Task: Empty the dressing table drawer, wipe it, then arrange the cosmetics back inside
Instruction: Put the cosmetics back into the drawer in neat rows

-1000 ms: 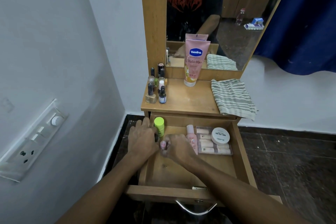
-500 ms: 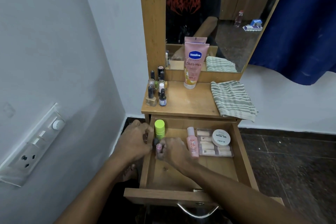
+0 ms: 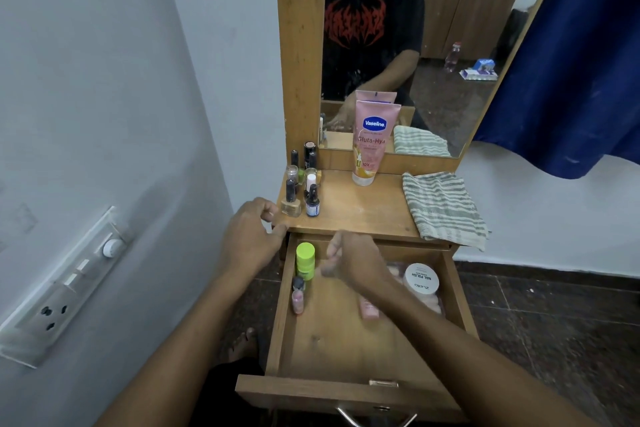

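I read this as the put-back step. The drawer (image 3: 346, 392) stands pulled out and partly restocked. The worktop (image 3: 363, 215) above it carries a striped cloth (image 3: 443, 208), a Vaseline tube (image 3: 372, 142) and small bottles (image 3: 304, 184). My left hand (image 3: 251, 239) hovers off the drawer's back-left corner, fingers loosely curled, apparently empty. My right hand (image 3: 356, 260) is over the drawer's back (fingers too blurred to tell). Next, I'd judge, pinch a bottle and lower it in upright.

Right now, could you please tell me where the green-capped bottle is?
In the head view, the green-capped bottle stands in the back-left corner of the open drawer, just behind a small pink bottle and left of the right hand.
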